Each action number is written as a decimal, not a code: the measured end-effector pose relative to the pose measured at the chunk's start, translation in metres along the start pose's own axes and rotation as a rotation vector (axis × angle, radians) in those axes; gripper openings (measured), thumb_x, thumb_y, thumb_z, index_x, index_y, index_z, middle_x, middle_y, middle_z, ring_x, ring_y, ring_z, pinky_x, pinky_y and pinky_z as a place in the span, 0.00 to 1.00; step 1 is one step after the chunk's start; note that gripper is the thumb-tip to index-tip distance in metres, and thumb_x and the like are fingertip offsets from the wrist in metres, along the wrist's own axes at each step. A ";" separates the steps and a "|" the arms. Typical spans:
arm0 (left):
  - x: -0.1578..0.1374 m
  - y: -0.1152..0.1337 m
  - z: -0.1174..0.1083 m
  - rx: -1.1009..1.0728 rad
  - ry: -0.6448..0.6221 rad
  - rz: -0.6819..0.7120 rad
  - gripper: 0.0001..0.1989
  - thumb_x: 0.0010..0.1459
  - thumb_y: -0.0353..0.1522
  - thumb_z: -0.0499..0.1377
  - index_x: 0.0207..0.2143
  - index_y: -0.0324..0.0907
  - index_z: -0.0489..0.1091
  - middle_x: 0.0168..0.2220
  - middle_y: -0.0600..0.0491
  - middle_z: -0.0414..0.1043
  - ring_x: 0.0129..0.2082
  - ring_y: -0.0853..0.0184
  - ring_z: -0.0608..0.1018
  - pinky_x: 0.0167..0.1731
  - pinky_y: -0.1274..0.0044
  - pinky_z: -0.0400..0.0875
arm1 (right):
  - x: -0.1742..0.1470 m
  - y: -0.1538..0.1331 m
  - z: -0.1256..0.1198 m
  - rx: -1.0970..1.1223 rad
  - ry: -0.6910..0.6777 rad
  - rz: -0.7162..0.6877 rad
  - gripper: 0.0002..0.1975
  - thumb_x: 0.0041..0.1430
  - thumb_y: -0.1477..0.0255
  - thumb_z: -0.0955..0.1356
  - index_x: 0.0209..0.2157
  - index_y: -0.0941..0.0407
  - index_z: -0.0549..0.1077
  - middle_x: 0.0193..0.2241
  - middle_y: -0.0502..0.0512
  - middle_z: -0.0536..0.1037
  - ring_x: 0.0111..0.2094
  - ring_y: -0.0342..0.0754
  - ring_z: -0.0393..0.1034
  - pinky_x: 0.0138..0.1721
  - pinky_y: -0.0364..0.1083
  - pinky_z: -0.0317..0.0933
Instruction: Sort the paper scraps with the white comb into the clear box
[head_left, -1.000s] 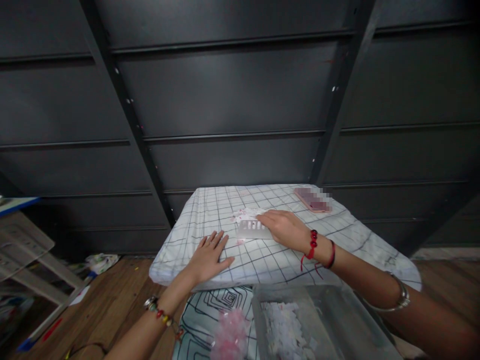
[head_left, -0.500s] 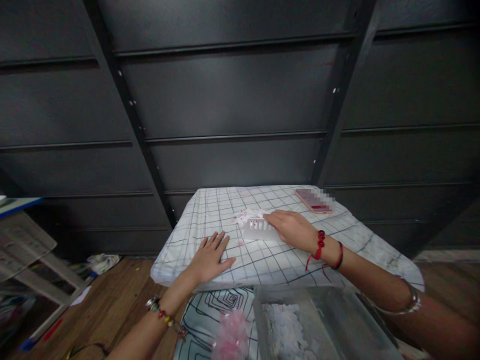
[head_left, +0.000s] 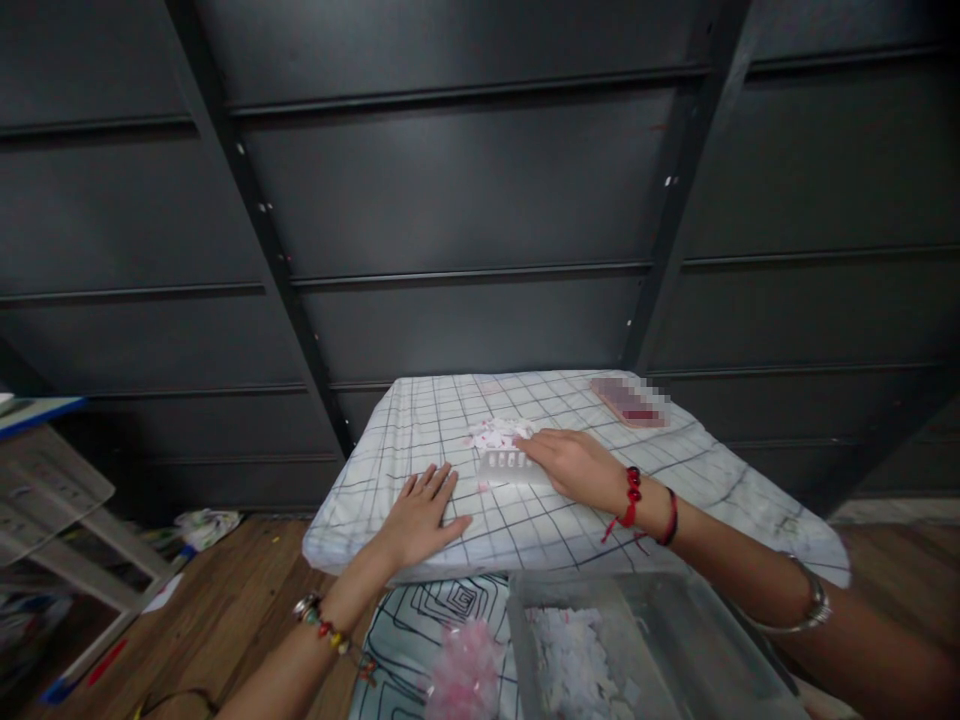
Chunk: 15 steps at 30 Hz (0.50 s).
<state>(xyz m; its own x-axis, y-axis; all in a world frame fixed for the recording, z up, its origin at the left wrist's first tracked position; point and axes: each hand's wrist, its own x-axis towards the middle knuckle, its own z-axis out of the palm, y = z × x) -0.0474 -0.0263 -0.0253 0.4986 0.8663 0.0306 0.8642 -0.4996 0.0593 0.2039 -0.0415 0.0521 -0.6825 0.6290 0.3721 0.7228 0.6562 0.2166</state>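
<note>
My left hand (head_left: 422,518) lies flat on the checked white cloth (head_left: 525,525), its fingers spread and nothing in them. My right hand (head_left: 574,465) grips the right end of a whitish, translucent plastic piece (head_left: 499,470) with a row of slots along its far side. The fingers and palm cover that end, so its full length is hidden. Just beyond the slots lies a small heap of white bits with pink-red marks (head_left: 491,432). A tiny pink scrap (head_left: 483,488) rests on the cloth near the plastic piece.
A phone (head_left: 628,400) lies at the cloth's far right. In front of the table stand a clear plastic box (head_left: 517,640) with white paper bits (head_left: 570,660) and a pink see-through bundle (head_left: 465,670). Dark panels (head_left: 465,180) rise behind; a desk (head_left: 52,470) is left.
My right hand and the slotted plastic piece have shifted slightly left and a little nearer to me. My left hand stays in place.
</note>
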 end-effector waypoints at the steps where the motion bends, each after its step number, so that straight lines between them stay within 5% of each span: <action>1: 0.000 0.000 0.000 0.000 0.000 0.002 0.37 0.56 0.53 0.40 0.60 0.38 0.46 0.62 0.46 0.40 0.61 0.56 0.45 0.56 0.63 0.42 | -0.001 -0.001 -0.001 0.008 0.010 -0.015 0.16 0.49 0.84 0.59 0.40 0.60 0.68 0.32 0.57 0.74 0.34 0.46 0.67 0.36 0.45 0.60; 9: -0.002 -0.003 -0.007 -0.028 -0.044 0.068 0.40 0.54 0.54 0.41 0.61 0.38 0.44 0.62 0.45 0.38 0.61 0.55 0.44 0.56 0.62 0.43 | 0.000 -0.004 -0.004 -0.012 0.036 0.031 0.17 0.50 0.84 0.59 0.41 0.61 0.68 0.33 0.58 0.74 0.33 0.47 0.67 0.35 0.45 0.62; 15: -0.019 -0.019 -0.011 -0.032 -0.111 0.093 0.41 0.53 0.56 0.41 0.61 0.38 0.41 0.62 0.45 0.38 0.61 0.53 0.43 0.56 0.62 0.43 | -0.005 -0.012 -0.001 0.010 0.050 -0.064 0.16 0.49 0.85 0.59 0.39 0.61 0.69 0.32 0.57 0.75 0.34 0.46 0.67 0.36 0.45 0.62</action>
<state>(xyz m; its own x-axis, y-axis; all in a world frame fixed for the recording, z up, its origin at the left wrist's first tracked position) -0.0744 -0.0330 -0.0164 0.5820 0.8099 -0.0729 0.8125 -0.5754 0.0932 0.1993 -0.0531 0.0487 -0.7209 0.5645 0.4021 0.6767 0.6985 0.2326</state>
